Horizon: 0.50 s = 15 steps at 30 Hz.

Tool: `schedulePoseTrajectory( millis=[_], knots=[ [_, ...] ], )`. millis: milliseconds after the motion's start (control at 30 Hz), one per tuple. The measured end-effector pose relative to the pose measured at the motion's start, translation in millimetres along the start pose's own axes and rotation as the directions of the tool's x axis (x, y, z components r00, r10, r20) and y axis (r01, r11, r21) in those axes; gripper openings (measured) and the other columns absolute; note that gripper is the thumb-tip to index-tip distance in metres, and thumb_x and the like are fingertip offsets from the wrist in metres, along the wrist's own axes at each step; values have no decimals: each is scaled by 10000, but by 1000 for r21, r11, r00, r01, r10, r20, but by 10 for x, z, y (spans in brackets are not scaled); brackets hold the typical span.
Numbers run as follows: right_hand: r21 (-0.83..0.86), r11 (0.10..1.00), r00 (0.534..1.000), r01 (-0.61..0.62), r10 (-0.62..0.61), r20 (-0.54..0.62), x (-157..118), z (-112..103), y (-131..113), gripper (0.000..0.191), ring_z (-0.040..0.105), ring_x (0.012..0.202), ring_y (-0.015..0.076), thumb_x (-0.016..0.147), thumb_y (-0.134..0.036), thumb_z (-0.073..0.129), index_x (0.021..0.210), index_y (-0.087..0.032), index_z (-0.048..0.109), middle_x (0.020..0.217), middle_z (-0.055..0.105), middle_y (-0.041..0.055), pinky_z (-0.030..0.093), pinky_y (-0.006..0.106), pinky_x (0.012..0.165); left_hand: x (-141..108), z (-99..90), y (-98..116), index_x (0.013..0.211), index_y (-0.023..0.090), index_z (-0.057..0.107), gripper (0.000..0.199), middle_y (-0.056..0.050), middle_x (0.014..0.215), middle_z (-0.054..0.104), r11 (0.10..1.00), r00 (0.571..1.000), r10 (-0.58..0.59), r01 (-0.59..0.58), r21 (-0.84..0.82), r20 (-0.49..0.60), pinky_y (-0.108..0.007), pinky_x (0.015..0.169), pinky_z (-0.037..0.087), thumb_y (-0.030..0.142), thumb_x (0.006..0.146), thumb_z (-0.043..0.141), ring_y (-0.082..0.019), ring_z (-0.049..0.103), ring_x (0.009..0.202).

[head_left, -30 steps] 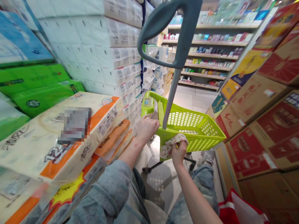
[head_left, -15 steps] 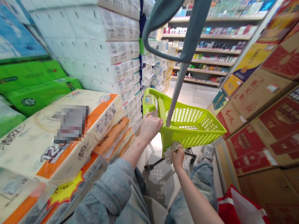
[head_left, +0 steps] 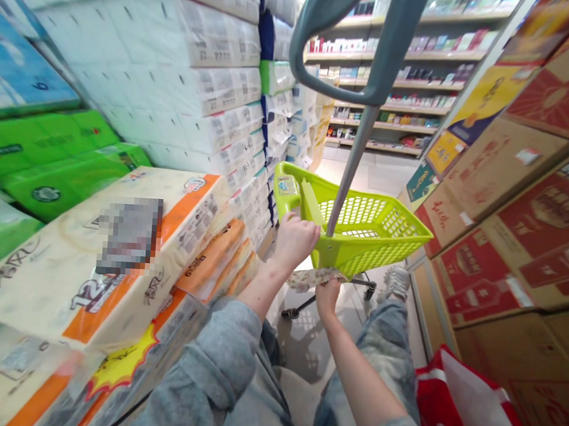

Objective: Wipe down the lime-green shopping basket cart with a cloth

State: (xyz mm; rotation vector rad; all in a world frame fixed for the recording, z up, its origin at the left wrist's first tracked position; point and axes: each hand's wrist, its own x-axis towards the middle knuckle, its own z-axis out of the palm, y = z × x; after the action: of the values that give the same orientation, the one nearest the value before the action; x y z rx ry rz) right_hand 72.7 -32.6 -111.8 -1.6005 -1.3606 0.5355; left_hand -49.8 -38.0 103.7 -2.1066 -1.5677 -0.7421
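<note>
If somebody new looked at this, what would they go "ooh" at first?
Probably the lime-green basket in the middle, with its blue-grey handle rising to the top of the picture. Next, maybe the two hands at its near end: the left hand grips it, while the right hand holds a patterned cloth below. A red bag also stands out, at the lower right.

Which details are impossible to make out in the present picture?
All in head view:
Right hand: fingertips hidden, seemingly by the patterned cloth.
Grey handle: top cut off by upper edge.
Dark object on tissue pack: identity masked by pixelation.
Shelf goods: labels too small, far away.
</note>
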Motion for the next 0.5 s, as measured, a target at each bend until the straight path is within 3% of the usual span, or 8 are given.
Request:
schedulePoseTrajectory(
  millis=[100, 267, 400, 500],
  knots=[
    [-76, 987, 985, -144, 150, 89, -4, 19, 286, 132, 564, 785, 257, 552, -150, 447, 657, -177, 524, 718, 585, 117, 446, 366, 729, 11, 18, 45, 675, 160, 624, 385, -57, 651, 650, 1000, 1000, 25, -25, -7, 3, -370, 860, 340, 277, 927, 357, -159, 541, 641],
    [-99, 972, 967, -212, 224, 121, 96, 14, 474, 104, 531, 588, 216, 484, -139, 453, 497, -232, 407, 470, 439, 8, 428, 323, 586, 31, 53, 85, 681, 161, 621, 381, -52, 647, 638, 998, 998, 60, -59, -8, 8, -354, 815, 351, 276, 927, 354, -160, 526, 635],
    [-61, 982, 977, -180, 185, 107, 103, -47, 445, 68, 525, 626, 203, 513, -174, 451, 534, -227, 414, 544, 471, 15, 437, 320, 614, 49, 81, 86, 673, 165, 615, 383, -52, 644, 631, 998, 998, 58, -58, -7, 11, -356, 809, 349, 277, 928, 352, -165, 522, 641],
    [118, 993, 999, -18, 13, 36, 111, -116, 311, 102, 532, 745, 208, 541, -191, 453, 640, -200, 478, 684, 537, 41, 447, 346, 719, 60, 89, 96, 666, 169, 612, 386, -58, 641, 625, 999, 999, 36, -35, -27, 20, -362, 819, 342, 278, 928, 351, -171, 527, 656]
  ],
)
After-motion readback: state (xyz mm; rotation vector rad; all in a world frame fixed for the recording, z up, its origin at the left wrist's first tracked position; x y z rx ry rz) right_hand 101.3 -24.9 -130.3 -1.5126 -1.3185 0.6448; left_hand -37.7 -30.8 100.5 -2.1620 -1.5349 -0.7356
